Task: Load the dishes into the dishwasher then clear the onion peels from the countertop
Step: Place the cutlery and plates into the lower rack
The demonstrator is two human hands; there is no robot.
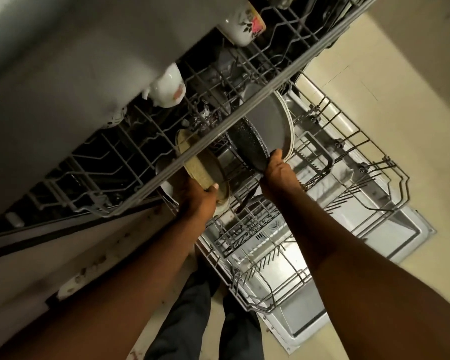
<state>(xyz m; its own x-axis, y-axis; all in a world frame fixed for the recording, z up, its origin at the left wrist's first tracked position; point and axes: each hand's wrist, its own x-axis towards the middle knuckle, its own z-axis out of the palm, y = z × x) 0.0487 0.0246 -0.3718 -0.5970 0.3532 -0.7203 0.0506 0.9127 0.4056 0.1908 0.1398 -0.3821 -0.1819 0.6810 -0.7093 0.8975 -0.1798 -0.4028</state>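
Observation:
I look straight down at an open dishwasher. My left hand (200, 201) grips the rim of a beige speckled bowl (200, 165) that stands on edge in the lower rack (348, 178), partly under the upper rack. My right hand (278, 170) holds the edge of a dark speckled pan (247, 144), thumb on its rim. Behind the pan leans a large grey plate (270, 123) with a pale rim. The upper rack (166, 157) is pulled out over the dishes and holds two white flowered cups (244, 24) (168, 87). No onion peels are in view.
The dishwasher door (309, 294) lies open flat under the lower rack, jutting onto the cream tiled floor (400, 100). My legs in dark trousers (192, 320) stand at its left corner. Grey cabinet fronts (50, 74) fill the left side.

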